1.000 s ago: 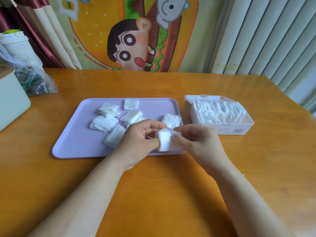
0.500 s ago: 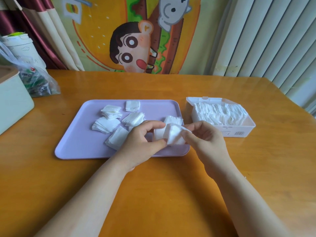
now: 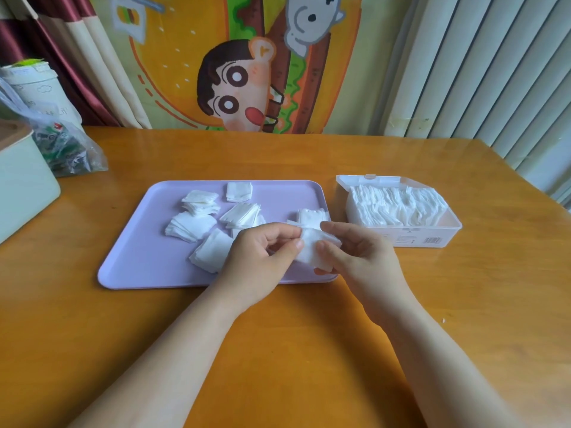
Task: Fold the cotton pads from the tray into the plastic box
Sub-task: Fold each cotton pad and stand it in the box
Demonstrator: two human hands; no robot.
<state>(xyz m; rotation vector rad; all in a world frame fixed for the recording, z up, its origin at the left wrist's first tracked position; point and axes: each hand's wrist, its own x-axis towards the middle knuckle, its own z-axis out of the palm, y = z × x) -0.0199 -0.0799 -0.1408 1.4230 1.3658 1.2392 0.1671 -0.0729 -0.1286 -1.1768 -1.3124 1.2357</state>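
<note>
A white cotton pad [image 3: 312, 250] is held over the front right corner of the lilac tray [image 3: 139, 261]. My left hand [image 3: 262, 254] pinches its left edge and my right hand [image 3: 355, 254] pinches its right side. Several small stacks of white pads [image 3: 191, 225] lie on the tray's middle and back. To the right of the tray stands the open clear plastic box [image 3: 426, 239], with its back part packed with folded pads [image 3: 395, 205].
A pale green box [image 3: 21, 180] and a plastic bag of packets [image 3: 65, 149] sit at the table's left. A white tub [image 3: 34, 84] stands behind them. Bare wooden table [image 3: 278, 350] lies in front of the tray.
The pad between my hands has turned from upright to a flatter, spread position, and both hands have shifted slightly right over the tray's corner.
</note>
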